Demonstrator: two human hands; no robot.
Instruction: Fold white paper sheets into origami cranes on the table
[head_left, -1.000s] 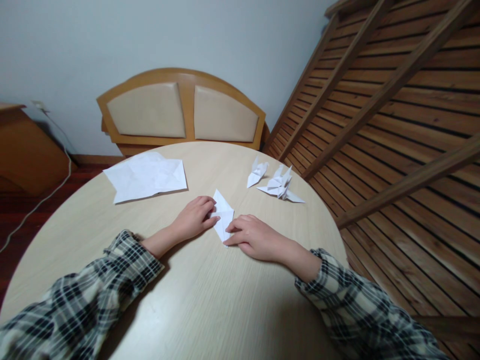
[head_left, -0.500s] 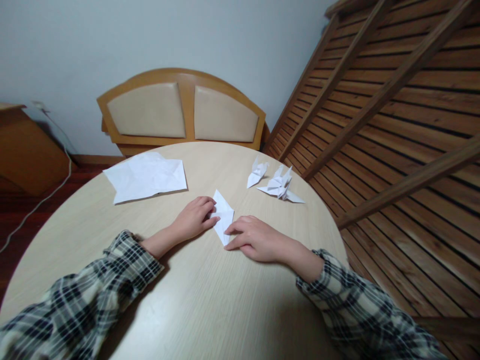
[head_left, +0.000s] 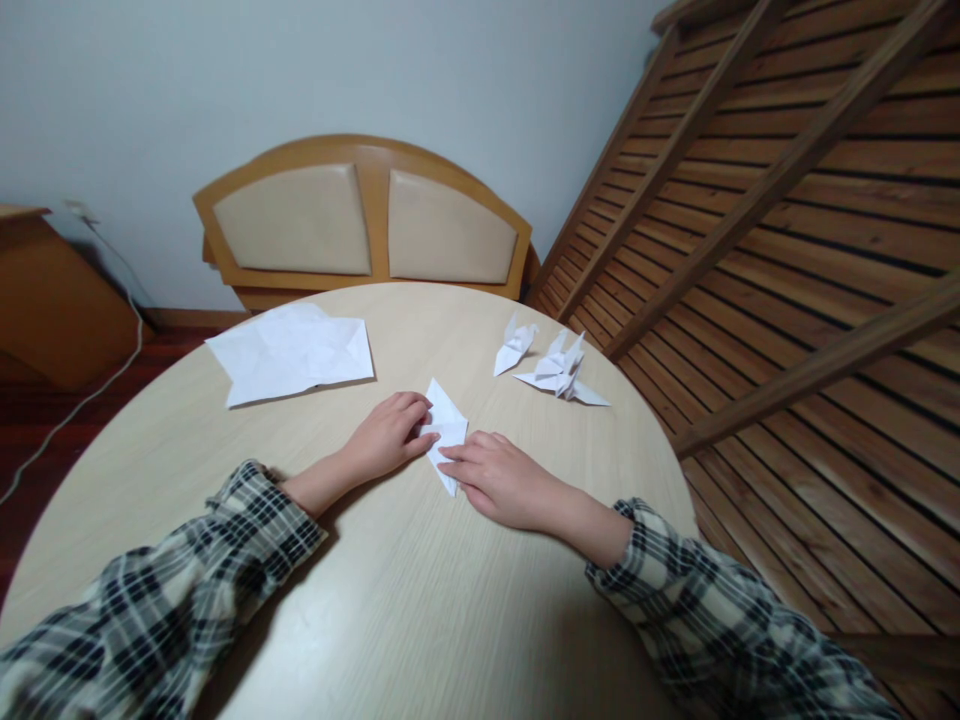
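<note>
A small white folded paper (head_left: 448, 412), shaped like a narrow kite, lies flat on the table with its points facing away and toward me. My left hand (head_left: 386, 437) holds its left side down, fingers curled at the edge and the thumb on top. On the lower right part of the paper rest the outstretched fingertips of my right hand (head_left: 501, 480), which lies almost flat from the right side. Both hands partly cover the folds.
White paper cranes (head_left: 514, 348) stand at the back right, a cluster (head_left: 559, 375) of them close together. Creased white paper sheets (head_left: 296, 355) lie at the back left of the round table (head_left: 360, 620). A wooden headboard (head_left: 379, 250) stands behind, slatted wood (head_left: 787, 220) to the right.
My right hand has shifted its fingertips from the paper's near point up and left onto its lower face. My left hand and the paper stay almost still.
</note>
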